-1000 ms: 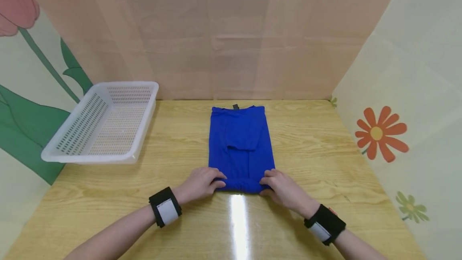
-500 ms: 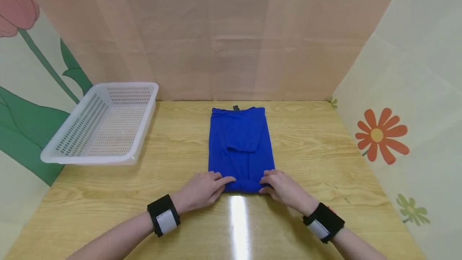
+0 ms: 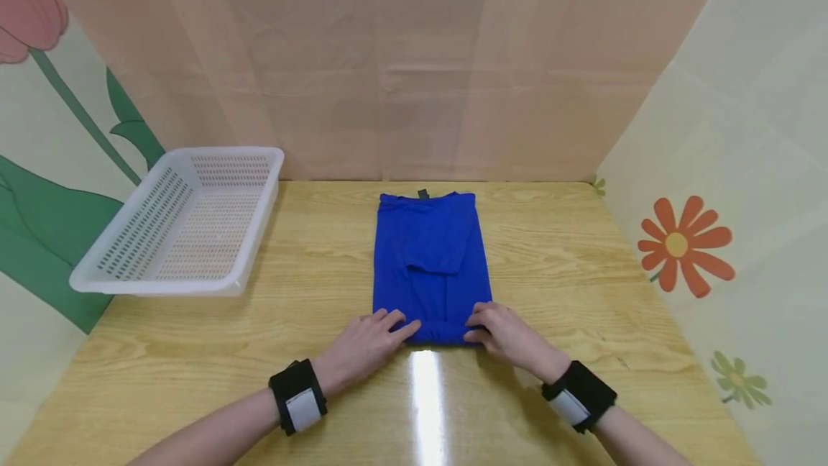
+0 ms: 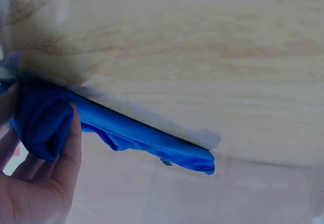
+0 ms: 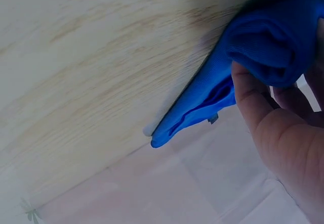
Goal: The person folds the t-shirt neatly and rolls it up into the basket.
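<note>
Cloth [image 3: 427, 247] on table [image 3: 550, 250], basket [image 3: 155, 286] to its left, wall [image 3: 420, 78] behind both

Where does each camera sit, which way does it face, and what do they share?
Head: worn on the head, looking forward and down at blue cloth, table and white basket; forearms, left hand and right hand show.
Left wrist: on that wrist, facing away from the person along the cloth's left side; only the left hand shows, gripping the rolled edge.
Right wrist: on that wrist, facing away along the cloth's right side; only the right hand shows.
Shared: both wrist views show the cloth, its small dark tag and the pinkish backdrop.
</note>
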The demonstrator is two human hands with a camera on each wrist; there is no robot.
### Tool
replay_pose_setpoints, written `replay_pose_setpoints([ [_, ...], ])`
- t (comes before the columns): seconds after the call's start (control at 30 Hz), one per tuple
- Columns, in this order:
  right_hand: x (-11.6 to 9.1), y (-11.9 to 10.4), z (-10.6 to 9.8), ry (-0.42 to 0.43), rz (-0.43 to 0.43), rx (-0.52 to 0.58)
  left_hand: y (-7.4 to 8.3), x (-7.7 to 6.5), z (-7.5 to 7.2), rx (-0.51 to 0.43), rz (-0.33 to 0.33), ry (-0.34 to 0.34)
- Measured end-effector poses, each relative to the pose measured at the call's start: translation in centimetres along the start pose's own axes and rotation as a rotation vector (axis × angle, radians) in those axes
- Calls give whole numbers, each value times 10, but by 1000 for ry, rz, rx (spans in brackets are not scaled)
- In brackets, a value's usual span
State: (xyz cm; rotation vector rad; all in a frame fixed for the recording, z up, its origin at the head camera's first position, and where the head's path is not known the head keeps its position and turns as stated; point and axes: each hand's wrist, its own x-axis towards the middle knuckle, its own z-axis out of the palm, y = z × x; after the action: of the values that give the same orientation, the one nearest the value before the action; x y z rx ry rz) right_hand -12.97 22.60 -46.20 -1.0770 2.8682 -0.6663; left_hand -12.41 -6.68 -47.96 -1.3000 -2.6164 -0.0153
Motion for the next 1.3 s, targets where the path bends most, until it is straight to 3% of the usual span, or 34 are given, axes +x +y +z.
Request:
replay_pose_setpoints([
  [0.23, 3, 7, 1, -40, 76, 49, 0, 4, 5, -212, -141, 25],
  [0.43, 8, 11, 0, -46, 148, 115, -2, 9, 9, -255, -215, 49],
  [0.63, 14, 13, -2, -50, 188, 138, -4, 12, 5, -393, -337, -7],
  [0.73, 17, 12, -2, -62, 206, 131, -4, 13, 3, -382, -367, -43],
  [0.83, 20, 11, -2, -81, 221, 129, -3, 11, 2, -272, -344, -71],
  [1.03, 22, 11, -3, -84, 233, 125, 3, 6, 2, 13, -173, -25],
  [1.13, 23, 11, -3, -90, 264, 151, 4, 4, 7, 44, -131, 7],
  [1.3, 23, 12, -4, -103, 311, 189, 2, 2, 13, 9, -136, 6],
])
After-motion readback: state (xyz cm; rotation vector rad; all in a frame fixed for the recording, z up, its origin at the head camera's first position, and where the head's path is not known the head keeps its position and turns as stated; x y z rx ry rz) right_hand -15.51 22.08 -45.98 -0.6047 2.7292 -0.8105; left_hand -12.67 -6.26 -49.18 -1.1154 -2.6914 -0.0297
